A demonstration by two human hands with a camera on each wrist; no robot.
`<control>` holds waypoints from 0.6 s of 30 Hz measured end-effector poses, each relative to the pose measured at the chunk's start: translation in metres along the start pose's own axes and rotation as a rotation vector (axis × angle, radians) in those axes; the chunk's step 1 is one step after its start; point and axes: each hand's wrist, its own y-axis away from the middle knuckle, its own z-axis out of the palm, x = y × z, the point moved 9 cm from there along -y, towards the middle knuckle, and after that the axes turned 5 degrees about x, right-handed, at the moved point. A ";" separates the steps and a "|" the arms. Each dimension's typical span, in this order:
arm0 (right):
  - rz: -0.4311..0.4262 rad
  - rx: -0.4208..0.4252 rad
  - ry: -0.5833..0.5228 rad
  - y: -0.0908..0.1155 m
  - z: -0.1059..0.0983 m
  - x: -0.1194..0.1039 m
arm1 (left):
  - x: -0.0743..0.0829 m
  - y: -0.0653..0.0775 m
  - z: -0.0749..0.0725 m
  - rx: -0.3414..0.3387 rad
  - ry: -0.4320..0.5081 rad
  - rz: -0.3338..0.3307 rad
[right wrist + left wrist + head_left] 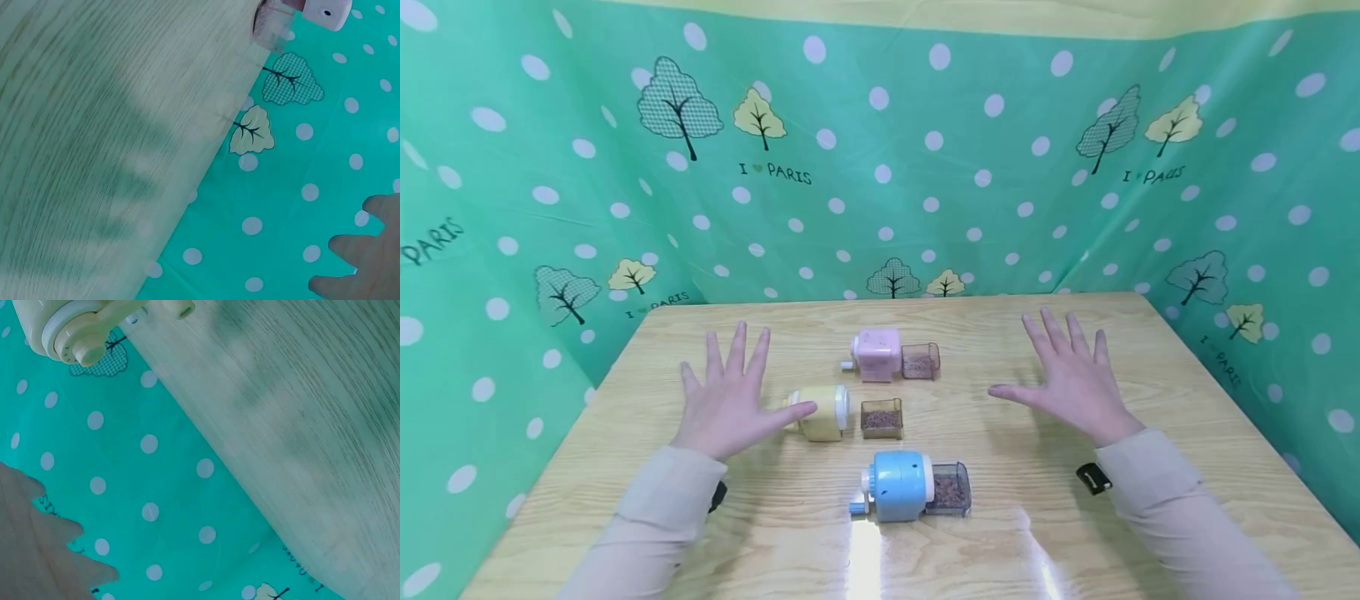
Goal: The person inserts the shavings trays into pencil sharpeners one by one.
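Observation:
My left hand is held over the left part of the table, palm down with fingers spread; its thumb overlaps a yellow crank pencil sharpener in the head view. Over on the right, my right hand is spread the same way and holds nothing. Right of the yellow sharpener lies its separate shavings drawer, with dark shavings inside. Farther back stands a pink sharpener, a shavings drawer at its right side. Nearest me is a blue sharpener, and a drawer of shavings sits against its right end.
All of this stands on a wood-grain table. A green polka-dot curtain with printed trees encloses the back and both sides. Dark straps or clips show at the sleeves.

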 end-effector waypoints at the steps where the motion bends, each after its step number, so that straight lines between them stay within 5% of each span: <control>1: -0.004 0.000 -0.003 0.000 0.000 -0.001 | 0.001 0.000 0.000 0.001 0.001 0.004; 18: -0.070 -0.036 -0.010 0.008 0.005 -0.019 | 0.035 0.004 -0.006 -0.007 0.011 0.105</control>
